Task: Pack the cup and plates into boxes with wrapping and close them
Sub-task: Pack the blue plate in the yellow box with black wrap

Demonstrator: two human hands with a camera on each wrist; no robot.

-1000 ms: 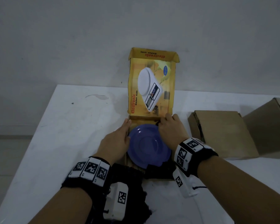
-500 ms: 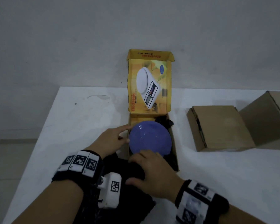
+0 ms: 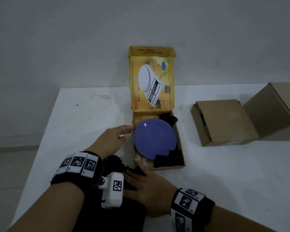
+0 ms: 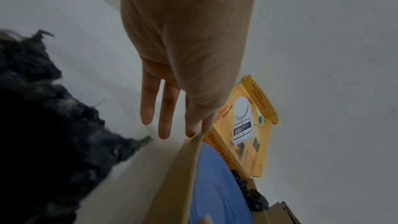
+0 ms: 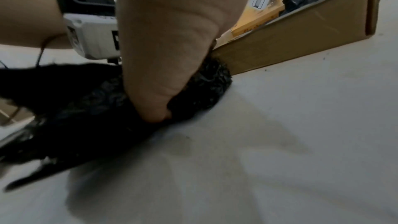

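Note:
A blue plate [image 3: 155, 138] lies in the yellow kitchen-scale box [image 3: 180, 148], on black wrapping [image 3: 169, 159] that shows at two corners. The box's lid [image 3: 151, 84] stands upright against the wall. My left hand [image 3: 124, 133] is beside the box with straight fingers, its fingertips [image 4: 191, 130] touching the top of the left box wall [image 4: 178, 176]. My right hand [image 3: 144, 186] is in front of the box on a loose sheet of black wrapping [image 3: 117, 215]. In the right wrist view its thumb [image 5: 155, 105] digs into the bunched black wrapping [image 5: 86, 117] and pinches it.
Two plain brown cardboard boxes stand to the right on the white table [image 3: 82, 123]: a flat shut one [image 3: 224, 121] and a taller one [image 3: 273, 111] behind it. The table's left edge is close to my left forearm. A grey wall backs the table.
My right hand left the box's far right rim, came back over the plate and now grips the black wrapping in front of the box. The left hand stayed at the left wall.

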